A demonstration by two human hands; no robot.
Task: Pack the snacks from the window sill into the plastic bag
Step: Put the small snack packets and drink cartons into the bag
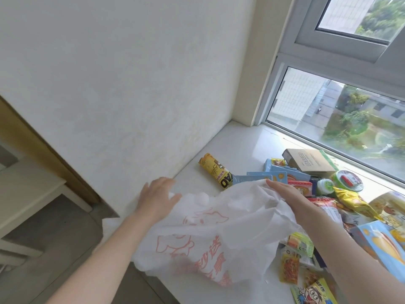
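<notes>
Lying crumpled on sill [241,145] near edge, white bag [208,233], left hand [157,198] flat on its left side, fingers [167,183] straight, open, right hand [285,191] on its far top, fingers straight, thumb hidden, pinch unclear, snacks [348,202] piled right, yellow tube [215,171] beyond.

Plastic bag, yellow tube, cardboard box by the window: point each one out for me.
Plastic bag [203,238], head view, on its printed front panel.
Yellow tube [215,170], head view, on the middle of its body.
Cardboard box [311,160], head view, on its top face.
</notes>
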